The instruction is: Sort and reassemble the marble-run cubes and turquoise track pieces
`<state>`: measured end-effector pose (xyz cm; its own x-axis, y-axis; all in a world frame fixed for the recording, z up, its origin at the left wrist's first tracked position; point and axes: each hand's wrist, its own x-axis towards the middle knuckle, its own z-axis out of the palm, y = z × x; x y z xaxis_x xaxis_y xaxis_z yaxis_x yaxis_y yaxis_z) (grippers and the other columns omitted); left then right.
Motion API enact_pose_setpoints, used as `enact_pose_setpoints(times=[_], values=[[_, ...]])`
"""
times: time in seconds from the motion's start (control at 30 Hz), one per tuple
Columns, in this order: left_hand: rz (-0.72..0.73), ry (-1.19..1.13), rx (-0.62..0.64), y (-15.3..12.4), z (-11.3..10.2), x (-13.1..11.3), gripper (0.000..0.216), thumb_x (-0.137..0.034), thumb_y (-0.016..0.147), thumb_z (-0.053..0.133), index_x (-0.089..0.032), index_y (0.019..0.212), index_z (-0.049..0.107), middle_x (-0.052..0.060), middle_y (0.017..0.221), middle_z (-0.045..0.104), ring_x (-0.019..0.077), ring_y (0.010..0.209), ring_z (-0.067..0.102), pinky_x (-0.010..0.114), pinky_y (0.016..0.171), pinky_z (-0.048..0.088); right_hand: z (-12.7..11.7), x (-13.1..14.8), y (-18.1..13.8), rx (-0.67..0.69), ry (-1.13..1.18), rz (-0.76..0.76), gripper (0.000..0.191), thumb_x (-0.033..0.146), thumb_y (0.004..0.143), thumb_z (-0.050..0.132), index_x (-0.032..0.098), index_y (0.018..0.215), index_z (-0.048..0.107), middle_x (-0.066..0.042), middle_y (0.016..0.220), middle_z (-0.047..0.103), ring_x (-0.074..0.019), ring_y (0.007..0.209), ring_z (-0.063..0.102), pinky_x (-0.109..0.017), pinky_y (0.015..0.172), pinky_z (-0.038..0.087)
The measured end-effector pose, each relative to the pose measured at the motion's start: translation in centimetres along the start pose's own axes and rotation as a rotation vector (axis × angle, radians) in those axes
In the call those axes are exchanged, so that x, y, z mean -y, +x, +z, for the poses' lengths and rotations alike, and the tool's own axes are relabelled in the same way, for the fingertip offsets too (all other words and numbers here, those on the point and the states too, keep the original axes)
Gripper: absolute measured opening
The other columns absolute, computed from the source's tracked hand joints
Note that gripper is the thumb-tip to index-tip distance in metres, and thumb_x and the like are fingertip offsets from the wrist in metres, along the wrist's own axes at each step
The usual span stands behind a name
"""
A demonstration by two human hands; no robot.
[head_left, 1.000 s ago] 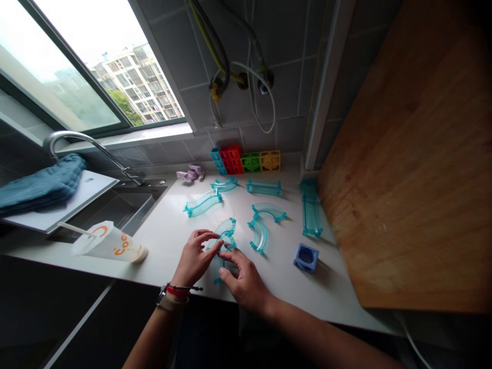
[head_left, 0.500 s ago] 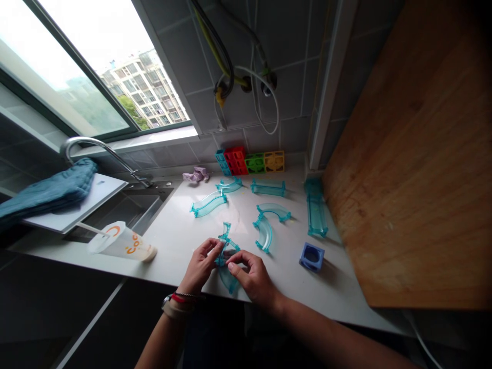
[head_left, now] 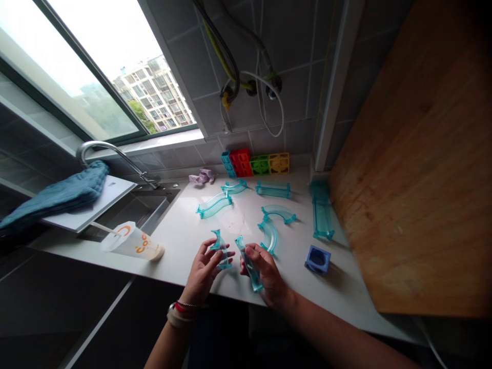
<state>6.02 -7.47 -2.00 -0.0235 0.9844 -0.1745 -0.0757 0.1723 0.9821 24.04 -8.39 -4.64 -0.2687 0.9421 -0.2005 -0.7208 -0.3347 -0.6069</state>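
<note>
My left hand [head_left: 205, 266] grips a clear teal curved track piece [head_left: 222, 251], tilted upright above the counter's front. In my right hand [head_left: 265, 271] is a second teal track piece [head_left: 251, 269], held slanted between thumb and fingers. A small gap separates the two pieces. Just beyond my right hand lie two curved track pieces, one arched [head_left: 279, 212] and one bent [head_left: 269, 236], their ends close together. A wavy track piece [head_left: 215, 205] and a short curved one [head_left: 234, 187] lie farther back on the left. A blue cube block [head_left: 317, 260] sits to the right.
Straight teal track pieces [head_left: 272, 189] [head_left: 322, 215] lie at the back and right. Red [head_left: 241, 163], green [head_left: 260, 165] and yellow [head_left: 279, 163] blocks line the wall. A drink cup [head_left: 132, 242] stands left, near the sink [head_left: 157, 215]. A wooden board [head_left: 415, 179] borders the right.
My hands have moved apart, each carrying one teal track piece; before, the pieces were together between my fingers. The right-hand piece has been lifted and turned. The view has shifted slightly.
</note>
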Motion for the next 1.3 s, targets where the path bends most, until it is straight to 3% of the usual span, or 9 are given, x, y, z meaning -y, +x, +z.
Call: enact_pose_setpoints(times=[0.13,0.27,0.47,0.63,0.87,1.0,1.13,1.23,1.3], values=[[0.273,0.228,0.002,-2.2,-1.2,-0.7,0.06,-0.03,0.092,0.076,-0.03,0.146,0.05,0.011,0.133,0.064,0.0323,0.13,0.065,0.046,0.105,0.056,0.3,0.8,-0.3,-0.003,0.117,0.146,0.035,0.048,0.08,0.079,0.02,0.099,0.07,0.0,0.081,0.068,-0.014,0.072,0.06,-0.026,0.072,0.049],[0.451,0.544,0.068,-3.8,-2.0,-2.2,0.036,-0.026,0.094,0.07,-0.028,0.13,0.07,0.012,0.14,0.062,0.0349,0.143,0.053,0.051,0.121,0.043,0.8,1.3,-0.3,-0.007,0.118,0.229,0.035,0.05,0.085,0.07,0.018,0.099,0.072,-0.007,0.097,0.076,-0.0177,0.083,0.063,-0.028,0.075,0.049],[0.642,0.852,0.065,-4.1,-0.9,-3.3,0.036,-0.018,0.095,0.066,-0.033,0.127,0.072,0.007,0.145,0.064,0.0332,0.147,0.049,0.054,0.121,0.041,0.4,0.2,0.3,0.052,0.059,0.224,0.047,0.052,0.094,0.052,0.016,0.115,0.073,-0.014,0.122,0.077,-0.0226,0.094,0.068,-0.034,0.082,0.051],[0.625,0.837,0.056,-3.6,-0.6,-4.1,0.032,-0.021,0.094,0.067,-0.03,0.124,0.073,0.007,0.151,0.06,0.0336,0.154,0.038,0.055,0.125,0.036,0.3,0.1,0.3,0.031,0.01,0.192,0.041,0.03,0.084,0.056,0.017,0.119,0.074,-0.012,0.133,0.073,-0.0246,0.102,0.069,-0.036,0.083,0.053],[0.416,0.397,0.035,-2.0,-1.6,-5.2,0.04,-0.028,0.093,0.073,-0.025,0.131,0.063,0.014,0.144,0.065,0.0337,0.14,0.058,0.051,0.116,0.048,1.5,1.9,-0.5,0.131,-0.012,0.175,0.056,0.012,0.07,0.079,0.025,0.124,0.075,-0.01,0.144,0.067,-0.0206,0.099,0.071,-0.03,0.077,0.053],[0.257,0.166,-0.016,-1.4,-1.1,-4.9,0.048,-0.037,0.095,0.073,-0.023,0.136,0.054,0.018,0.142,0.066,0.0364,0.126,0.068,0.053,0.104,0.057,1.4,1.8,-0.2,0.098,-0.068,0.147,0.06,0.029,0.067,0.094,0.022,0.123,0.075,-0.014,0.13,0.075,-0.0231,0.092,0.075,-0.036,0.078,0.056],[0.241,0.207,-0.032,-1.1,-1.6,-4.0,0.053,-0.039,0.088,0.08,-0.02,0.132,0.058,0.019,0.134,0.07,0.0373,0.123,0.07,0.048,0.098,0.061,0.8,1.1,0.5,0.063,-0.208,0.071,0.053,0.046,0.063,0.097,0.015,0.103,0.08,-0.013,0.094,0.081,-0.0224,0.072,0.075,-0.036,0.071,0.058],[0.241,0.216,-0.082,-1.0,-2.5,-3.6,0.055,-0.042,0.086,0.081,-0.02,0.131,0.058,0.018,0.129,0.072,0.0351,0.113,0.074,0.046,0.094,0.062,0.3,0.9,0.7,0.055,-0.425,-0.001,0.05,0.064,0.075,0.084,0.014,0.078,0.075,-0.004,0.056,0.068,-0.0135,0.042,0.057,-0.026,0.046,0.045],[0.214,0.208,-0.092,-1.0,-2.9,-3.5,0.057,-0.045,0.088,0.079,-0.02,0.133,0.056,0.018,0.13,0.071,0.0328,0.103,0.078,0.046,0.091,0.062,0.2,1.0,0.7,0.051,-0.569,-0.062,0.053,0.068,0.082,0.074,0.017,0.071,0.07,0.003,0.044,0.053,-0.0095,0.034,0.043,-0.023,0.039,0.031]])
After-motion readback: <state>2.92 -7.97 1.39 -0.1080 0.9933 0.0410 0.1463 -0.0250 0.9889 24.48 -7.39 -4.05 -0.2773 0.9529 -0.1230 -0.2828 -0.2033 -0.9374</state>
